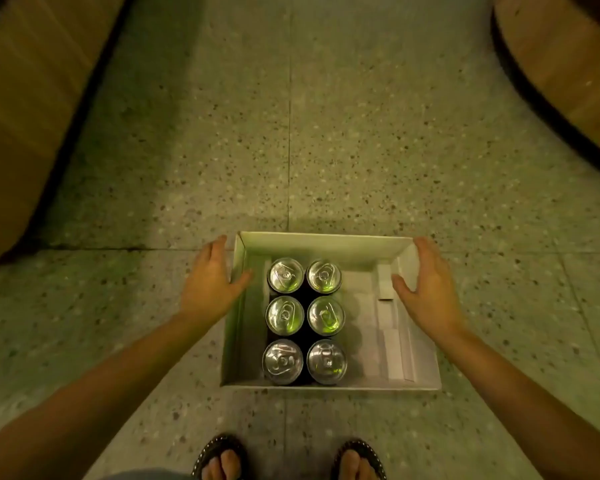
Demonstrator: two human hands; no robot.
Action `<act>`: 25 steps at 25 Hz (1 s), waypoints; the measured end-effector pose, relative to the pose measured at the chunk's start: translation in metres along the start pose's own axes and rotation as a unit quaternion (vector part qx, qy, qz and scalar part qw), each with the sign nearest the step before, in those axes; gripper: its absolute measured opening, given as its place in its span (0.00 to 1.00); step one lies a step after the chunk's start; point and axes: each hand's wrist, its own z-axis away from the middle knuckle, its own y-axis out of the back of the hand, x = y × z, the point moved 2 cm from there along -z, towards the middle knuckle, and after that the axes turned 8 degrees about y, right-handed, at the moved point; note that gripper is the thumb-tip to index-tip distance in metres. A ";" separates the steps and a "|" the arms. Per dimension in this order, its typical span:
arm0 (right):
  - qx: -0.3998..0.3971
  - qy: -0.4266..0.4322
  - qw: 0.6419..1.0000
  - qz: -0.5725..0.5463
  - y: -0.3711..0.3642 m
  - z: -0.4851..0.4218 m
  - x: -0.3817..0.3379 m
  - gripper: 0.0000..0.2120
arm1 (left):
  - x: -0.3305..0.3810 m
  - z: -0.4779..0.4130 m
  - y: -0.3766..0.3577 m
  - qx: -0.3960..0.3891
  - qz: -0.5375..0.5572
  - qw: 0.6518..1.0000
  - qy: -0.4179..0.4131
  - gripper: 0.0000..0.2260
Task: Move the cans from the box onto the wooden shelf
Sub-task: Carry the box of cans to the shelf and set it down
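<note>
A shallow white cardboard box lies on the floor in front of my feet. Several black cans with silver tops stand upright in two columns in its left half; the right half holds only white cardboard inserts. My left hand is at the box's left wall, fingers apart, thumb over the rim, holding nothing. My right hand is at the right wall, fingers spread, thumb inside the box, also holding nothing. Whether either palm touches the wall I cannot tell.
The floor is speckled terrazzo with dark joint lines. A wooden surface rises along the left edge, and another wooden piece curves in at the upper right. My sandalled feet stand just below the box.
</note>
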 end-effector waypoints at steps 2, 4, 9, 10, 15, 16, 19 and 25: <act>0.028 -0.071 0.996 -0.038 -0.001 0.012 0.016 0.33 | -0.006 0.003 -0.010 -0.013 0.052 0.998 0.028 0.30; 0.008 -0.094 0.992 -0.080 -0.005 0.026 0.024 0.29 | -0.008 0.014 -0.018 -0.047 0.090 0.994 0.048 0.25; -0.005 -0.116 0.969 -0.219 -0.014 0.034 0.024 0.24 | -0.008 0.034 -0.025 -0.093 0.216 0.968 0.088 0.29; -0.010 -0.126 0.964 -0.234 -0.015 0.034 0.025 0.23 | -0.009 0.037 -0.025 -0.096 0.220 0.967 0.086 0.30; -0.004 -0.139 0.957 -0.256 -0.014 0.036 0.024 0.22 | -0.008 0.041 -0.026 -0.078 0.213 0.971 0.070 0.31; 0.002 -0.141 0.957 -0.253 -0.013 0.036 0.023 0.23 | -0.009 0.040 -0.026 -0.075 0.216 0.971 0.069 0.32; 0.017 -0.134 0.959 -0.249 -0.006 0.029 0.018 0.23 | -0.008 0.039 -0.019 -0.055 0.223 0.972 0.054 0.33; 0.030 -0.112 0.958 -0.262 0.072 -0.017 -0.048 0.21 | 0.041 0.028 0.070 -0.035 0.204 0.978 0.030 0.32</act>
